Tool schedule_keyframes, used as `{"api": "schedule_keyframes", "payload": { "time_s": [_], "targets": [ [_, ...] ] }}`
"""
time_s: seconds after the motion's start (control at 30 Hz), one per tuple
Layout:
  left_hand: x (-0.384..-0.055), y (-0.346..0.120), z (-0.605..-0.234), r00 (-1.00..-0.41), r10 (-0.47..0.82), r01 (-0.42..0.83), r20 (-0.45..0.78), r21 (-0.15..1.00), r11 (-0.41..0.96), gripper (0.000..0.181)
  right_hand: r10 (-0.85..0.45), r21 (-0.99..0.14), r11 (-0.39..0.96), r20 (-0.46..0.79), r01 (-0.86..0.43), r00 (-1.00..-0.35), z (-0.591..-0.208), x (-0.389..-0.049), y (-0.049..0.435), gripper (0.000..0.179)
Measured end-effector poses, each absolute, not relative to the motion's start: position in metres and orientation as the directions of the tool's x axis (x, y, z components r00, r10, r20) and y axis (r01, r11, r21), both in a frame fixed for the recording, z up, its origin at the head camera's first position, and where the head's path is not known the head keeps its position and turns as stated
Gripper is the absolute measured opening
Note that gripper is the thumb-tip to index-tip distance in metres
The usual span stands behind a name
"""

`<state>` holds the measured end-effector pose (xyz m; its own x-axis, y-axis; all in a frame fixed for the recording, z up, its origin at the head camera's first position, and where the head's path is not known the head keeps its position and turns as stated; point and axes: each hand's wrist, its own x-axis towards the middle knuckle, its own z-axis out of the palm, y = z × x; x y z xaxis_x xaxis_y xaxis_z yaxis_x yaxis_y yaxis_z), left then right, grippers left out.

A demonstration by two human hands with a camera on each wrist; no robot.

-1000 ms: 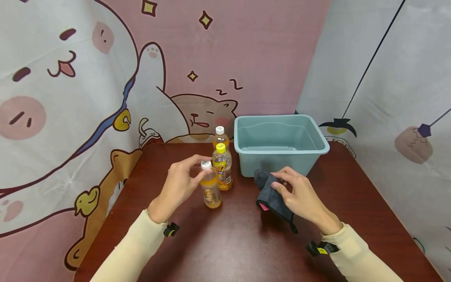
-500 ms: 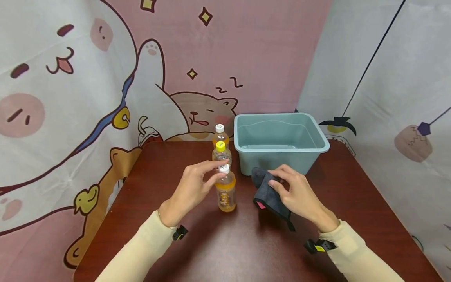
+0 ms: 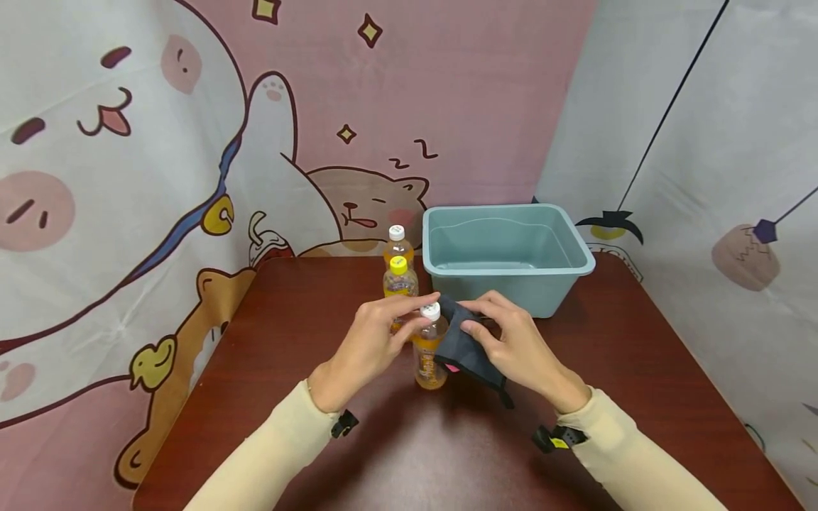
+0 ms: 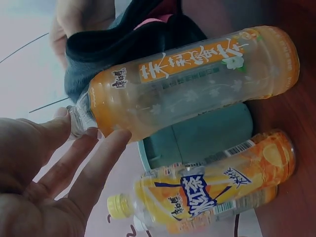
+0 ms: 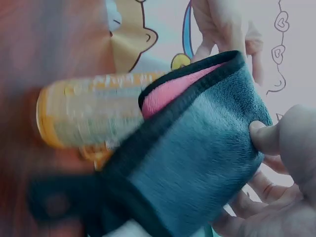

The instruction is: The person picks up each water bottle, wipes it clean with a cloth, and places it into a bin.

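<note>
My left hand (image 3: pixel 369 342) pinches the white-capped neck of a clear drink bottle (image 3: pixel 429 365) with an orange label, thumb and fingers at the cap. Upright on or close over the table, this bottle shows its full label in the left wrist view (image 4: pixel 187 79). In my right hand (image 3: pixel 516 348) is a folded dark grey cloth (image 3: pixel 469 349), pinched between thumb and fingers. Its pink inner side (image 5: pixel 173 94) shows at the fold in the right wrist view. The cloth overlaps the bottle's right side in the head view.
Behind my left hand stand a yellow-capped bottle (image 3: pixel 399 281) and a white-capped bottle (image 3: pixel 397 248), both partly hidden. A light blue plastic bin (image 3: pixel 511 291) sits at the back of the dark red table (image 3: pixel 307 298). A printed fabric backdrop (image 3: pixel 486 106) hangs behind.
My left hand has carried the bottle rightward, from beside the yellow-capped bottle to the cloth. My right hand has shifted slightly left with the cloth, closing the gap.
</note>
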<state>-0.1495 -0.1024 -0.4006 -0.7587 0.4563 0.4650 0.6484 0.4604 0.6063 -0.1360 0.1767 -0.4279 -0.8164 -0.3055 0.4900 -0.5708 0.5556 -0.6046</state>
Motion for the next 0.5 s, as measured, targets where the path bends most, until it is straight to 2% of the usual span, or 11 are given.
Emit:
{"api": "schedule_keyframes", "payload": {
  "time_s": [0.27,0.5],
  "targets": [
    [-0.149,-0.1,-0.403,-0.753,0.458,0.657,0.472,0.584,0.477,0.049,-0.276,-0.639,0.526,0.496,-0.562,-0.823,-0.439,-0.136,0.161,0.043],
    [-0.149,-0.1,-0.403,-0.732,0.453,0.681,0.509,0.564,0.467,0.048,-0.341,-0.687,0.526,0.37,-0.502,-0.864,-0.447,-0.139,0.159,0.053]
  ]
}}
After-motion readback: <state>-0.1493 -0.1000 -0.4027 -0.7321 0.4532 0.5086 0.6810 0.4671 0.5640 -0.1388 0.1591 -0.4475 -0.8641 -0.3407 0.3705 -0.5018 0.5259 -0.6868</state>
